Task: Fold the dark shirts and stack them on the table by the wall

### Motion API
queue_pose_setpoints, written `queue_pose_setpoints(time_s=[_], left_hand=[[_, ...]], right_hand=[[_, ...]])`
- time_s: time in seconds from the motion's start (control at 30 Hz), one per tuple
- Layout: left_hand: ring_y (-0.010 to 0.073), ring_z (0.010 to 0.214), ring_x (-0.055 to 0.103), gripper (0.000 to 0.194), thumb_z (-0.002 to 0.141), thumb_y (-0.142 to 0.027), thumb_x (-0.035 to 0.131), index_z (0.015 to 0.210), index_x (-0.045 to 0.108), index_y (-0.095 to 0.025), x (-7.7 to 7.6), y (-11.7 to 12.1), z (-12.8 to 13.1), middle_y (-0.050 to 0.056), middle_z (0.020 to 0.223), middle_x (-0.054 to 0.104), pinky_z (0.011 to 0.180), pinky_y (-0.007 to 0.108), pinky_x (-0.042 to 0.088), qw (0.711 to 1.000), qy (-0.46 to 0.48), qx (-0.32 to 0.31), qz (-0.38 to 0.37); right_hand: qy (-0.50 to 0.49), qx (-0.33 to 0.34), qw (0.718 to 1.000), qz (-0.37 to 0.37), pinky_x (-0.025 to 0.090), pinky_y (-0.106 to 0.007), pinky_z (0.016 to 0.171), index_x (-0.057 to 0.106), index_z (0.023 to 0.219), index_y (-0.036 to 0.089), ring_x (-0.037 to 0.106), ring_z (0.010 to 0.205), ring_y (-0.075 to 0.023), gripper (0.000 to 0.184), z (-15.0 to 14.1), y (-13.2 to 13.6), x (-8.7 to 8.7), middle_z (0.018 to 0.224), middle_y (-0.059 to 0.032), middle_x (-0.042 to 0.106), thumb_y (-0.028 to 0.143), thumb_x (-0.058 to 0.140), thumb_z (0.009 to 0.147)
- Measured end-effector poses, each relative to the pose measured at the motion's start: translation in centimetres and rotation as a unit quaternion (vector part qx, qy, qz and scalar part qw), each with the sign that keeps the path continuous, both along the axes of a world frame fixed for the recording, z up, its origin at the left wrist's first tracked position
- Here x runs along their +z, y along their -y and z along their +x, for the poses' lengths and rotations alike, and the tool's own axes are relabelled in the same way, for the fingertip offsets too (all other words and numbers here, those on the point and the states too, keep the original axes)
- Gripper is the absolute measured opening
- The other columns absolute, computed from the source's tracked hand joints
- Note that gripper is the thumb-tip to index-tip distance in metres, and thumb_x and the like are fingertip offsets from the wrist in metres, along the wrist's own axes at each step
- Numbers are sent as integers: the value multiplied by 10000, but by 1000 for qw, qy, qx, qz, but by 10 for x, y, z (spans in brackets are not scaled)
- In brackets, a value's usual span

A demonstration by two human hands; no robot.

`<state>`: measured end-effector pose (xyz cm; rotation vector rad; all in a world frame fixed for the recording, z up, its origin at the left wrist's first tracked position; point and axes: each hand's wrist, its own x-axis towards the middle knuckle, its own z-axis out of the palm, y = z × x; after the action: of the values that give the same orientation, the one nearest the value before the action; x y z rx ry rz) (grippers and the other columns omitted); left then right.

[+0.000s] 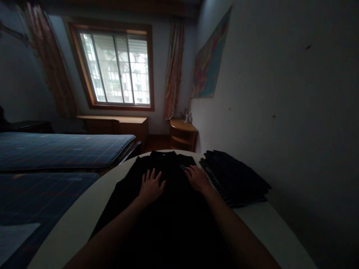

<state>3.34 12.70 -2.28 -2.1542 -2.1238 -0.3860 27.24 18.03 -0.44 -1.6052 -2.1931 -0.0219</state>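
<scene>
A black collared shirt lies spread on a pale table with its collar at the far side. My left hand rests flat on the shirt's left chest area, fingers spread and holding nothing. My right hand lies on the right chest area near the shoulder, with its fingers stretched out beside a small light stripe on the cloth. To the right of that hand sits a stack of folded dark clothes. The lower part of the shirt is very dark, so its details cannot be made out.
The table has a rounded edge. On the left are mattresses with blue checked covers. A wall runs along the right side. Beyond the table stand a corner shelf and a wooden desk beneath the window.
</scene>
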Motion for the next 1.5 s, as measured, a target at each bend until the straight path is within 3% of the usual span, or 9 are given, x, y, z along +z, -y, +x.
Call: queue_pose_setpoints(time_s=[0.17, 0.37, 0.53, 0.7, 0.9, 1.03, 1.2, 1.37, 1.5], left_hand=[[327, 1480, 213, 565, 935, -466, 467, 1452, 467, -237, 0, 14, -2, 109, 1602, 279, 1180, 530, 188, 995, 4, -60, 73], [310, 1469, 255, 565, 930, -431, 491, 1461, 455, -241, 1, 38, 2, 96, 1594, 302, 1178, 480, 252, 990, 29, -128, 52], [301, 1429, 349, 543, 922, -390, 483, 1424, 505, -182, 7, 46, 5, 130, 1550, 381, 1159, 433, 310, 990, 29, -136, 14], [306, 1392, 403, 538, 886, -340, 493, 1400, 532, -184, 18, 38, 28, 118, 1521, 432, 1139, 449, 336, 992, 15, -128, -7], [289, 1458, 288, 607, 942, -419, 408, 1517, 350, -235, 30, 19, 78, 78, 1598, 296, 1148, 451, 313, 978, 53, -196, -42], [302, 1471, 249, 603, 955, -463, 387, 1523, 335, -267, 24, 13, 95, 74, 1602, 285, 1168, 502, 254, 977, 52, -194, -65], [300, 1477, 232, 583, 963, -483, 388, 1506, 371, -272, 14, 14, 96, 78, 1603, 277, 1179, 512, 222, 978, 39, -196, -64], [284, 1344, 462, 452, 993, -439, 365, 1359, 553, -253, 24, 6, 98, 72, 1461, 515, 1104, 460, 361, 982, 50, -182, -24], [263, 1178, 566, 384, 1006, -374, 353, 1196, 639, -201, 40, -19, 105, 97, 1228, 661, 1013, 402, 431, 985, 48, -166, 10]], right_hand=[[7, -14, 999, 31, 247, -437, 1146, 530, 1391, 167, 389, 1387, -261, 514, 9, 26, -6, 1469, -132, 492, 453, 324, 1017], [14, 18, 1000, 20, 223, -414, 1167, 567, 1361, 189, 364, 1402, -253, 515, 20, 52, -13, 1487, -106, 475, 468, 307, 1015], [-5, -45, 999, -23, 182, -449, 1177, 506, 1427, 189, 268, 1452, -294, 579, 22, 61, -14, 1543, -116, 393, 529, 346, 987], [-45, -123, 991, -27, 268, -426, 1134, 526, 1409, 164, 372, 1399, -294, 565, 21, 61, -12, 1495, -156, 447, 495, 333, 993], [-73, -130, 989, -12, 331, -389, 1089, 568, 1334, 99, 491, 1276, -298, 474, 29, 58, -12, 1361, -168, 568, 357, 382, 983], [-122, -109, 986, -10, 374, -341, 1056, 603, 1254, 122, 550, 1200, -258, 384, 37, 54, -12, 1278, -150, 612, 267, 411, 955], [-202, -68, 977, 22, 408, -313, 1027, 649, 1110, 158, 601, 1095, -219, 306, 41, 49, -5, 1148, -114, 649, 147, 471, 861], [-238, -28, 970, 31, 403, -311, 1036, 663, 1027, 169, 602, 1081, -201, 308, 36, 50, 1, 1104, -85, 663, 69, 487, 794], [-232, -20, 972, 27, 412, -328, 1022, 657, 1014, 173, 603, 1062, -205, 283, 32, 54, 1, 1080, -74, 677, 64, 495, 809]])
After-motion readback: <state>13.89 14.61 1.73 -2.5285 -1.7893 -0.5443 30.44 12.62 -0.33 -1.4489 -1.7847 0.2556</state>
